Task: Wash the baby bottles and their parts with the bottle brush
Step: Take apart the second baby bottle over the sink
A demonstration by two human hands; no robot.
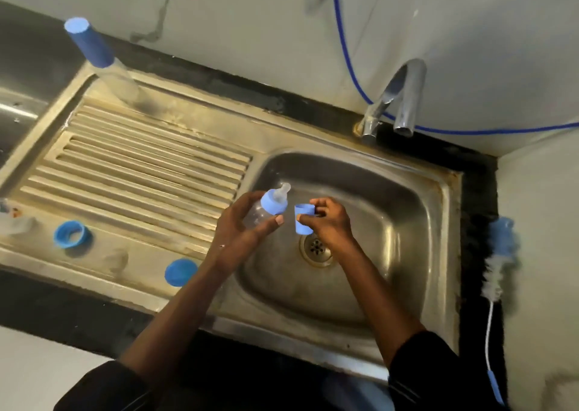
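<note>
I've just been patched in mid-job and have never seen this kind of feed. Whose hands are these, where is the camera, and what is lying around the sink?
There is no machine here. These are a person's two bare hands, seen from one wide-angle camera worn on the head and looking down. The left hand holds a small baby bottle with its blue collar and clear teat on. The right hand pinches a blue cap beside it. Both hands are over the steel sink basin. On the ribbed drainboard are a taller capped bottle at the back, and a blue ring and a blue lid near the front. The bottle brush lies untouched to the right of the sink. No water shows at the tap.
</note>
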